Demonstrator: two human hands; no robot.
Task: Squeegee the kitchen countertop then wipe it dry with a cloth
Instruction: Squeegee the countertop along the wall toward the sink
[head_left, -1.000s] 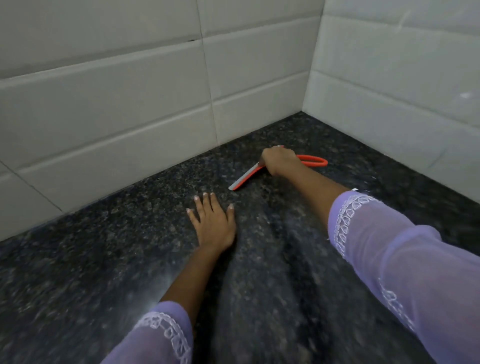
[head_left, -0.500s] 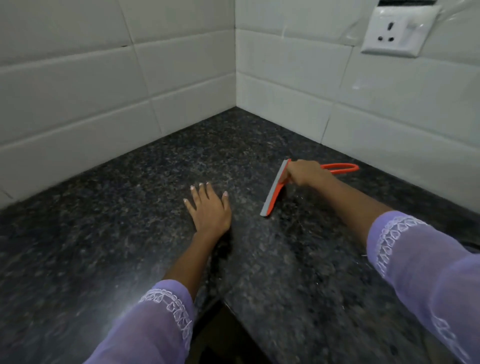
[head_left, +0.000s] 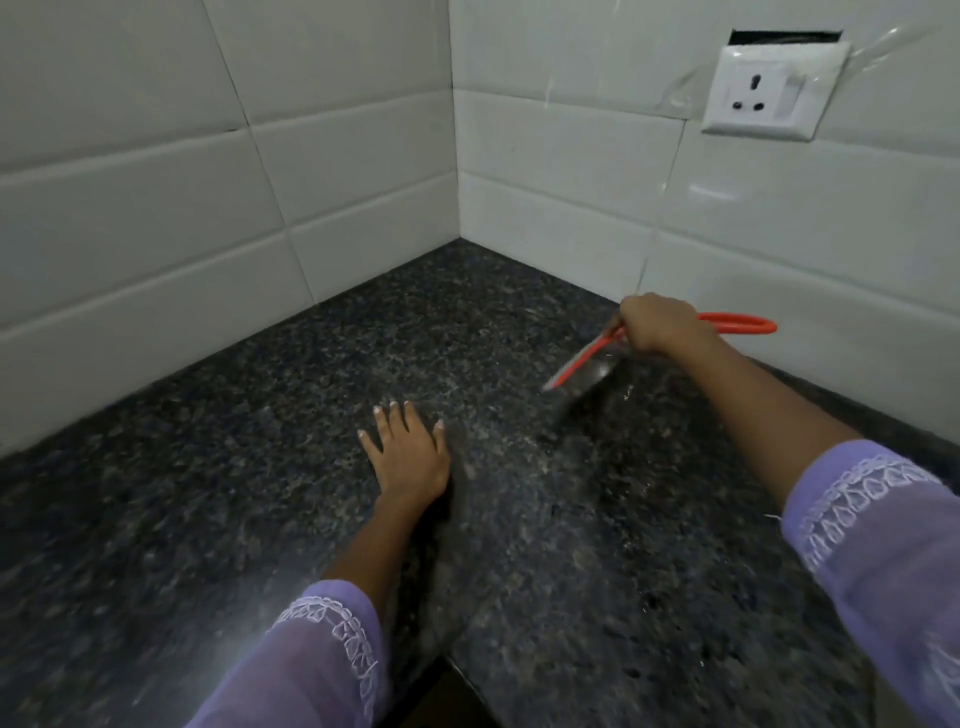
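On the black granite countertop (head_left: 208, 493), squeegeeing is in hand: right hand (head_left: 657, 325) fisted round the orange squeegee (head_left: 582, 364), left hand (head_left: 410, 457) flat, fingers slightly spread; next, likely another blade stroke.

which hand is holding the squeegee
The right hand, closed around the orange squeegee near the tiled wall; the left hand lies flat and empty on the countertop.

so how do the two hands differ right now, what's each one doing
The left hand lies flat and open on the countertop, fingers spread, holding nothing. The right hand is closed around the orange squeegee and raised near the right wall. The left hand sits nearer the person; the right reaches farther out, below the wall socket. Both arms wear lilac sleeves with white embroidered cuffs.
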